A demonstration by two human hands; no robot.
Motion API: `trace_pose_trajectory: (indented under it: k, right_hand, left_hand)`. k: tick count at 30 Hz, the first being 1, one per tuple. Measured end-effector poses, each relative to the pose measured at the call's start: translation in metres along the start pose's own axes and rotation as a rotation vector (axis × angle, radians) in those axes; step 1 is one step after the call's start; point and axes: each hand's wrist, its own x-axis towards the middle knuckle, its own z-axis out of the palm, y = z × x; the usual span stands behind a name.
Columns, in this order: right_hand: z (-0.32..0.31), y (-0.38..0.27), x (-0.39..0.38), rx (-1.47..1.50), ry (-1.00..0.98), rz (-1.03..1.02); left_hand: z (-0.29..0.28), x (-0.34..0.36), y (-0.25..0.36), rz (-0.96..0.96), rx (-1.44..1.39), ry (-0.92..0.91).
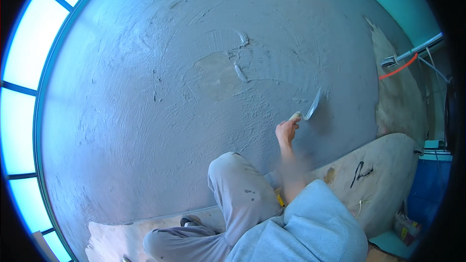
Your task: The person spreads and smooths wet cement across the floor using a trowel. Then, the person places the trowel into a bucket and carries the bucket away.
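Observation:
My right hand is closed around the handle of a trowel with a thin metal blade. The blade is tilted on edge at the right part of a broad grey surface of wet-looking plaster or mortar. I cannot tell whether the blade touches it. A dark shadow lies beside the blade. Up and to the left of the trowel, raised ridges of the grey paste border a smoother tan-grey patch. Curved stroke marks cover much of the surface. My left hand does not show.
My bent legs are at the lower middle. A stained pale board runs along the near right edge. Bright window panes line the left. At the right are a metal bar, an orange-red strip and a blue panel.

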Motion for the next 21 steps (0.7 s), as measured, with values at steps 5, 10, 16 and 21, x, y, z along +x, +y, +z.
trace_pose_trajectory:
  k: [5,10,16,21]
  right_hand:
    - [0.053,-0.051,-0.034,-0.049,-0.188,-0.24]
    - [0.082,-0.127,-0.049,-0.132,-0.347,-0.681]
    - [0.099,-0.207,0.049,-0.066,-0.058,-0.741]
    - [0.086,-0.202,0.17,-0.236,0.015,-0.757]
  left_hand:
    - [0.002,-0.006,-0.004,-0.004,-0.003,0.002]
    - [0.007,-0.015,-0.008,-0.012,-0.019,0.022]
    - [0.017,-0.044,-0.025,-0.056,-0.068,0.09]
    - [0.034,-0.053,-0.046,-0.109,-0.108,0.114]
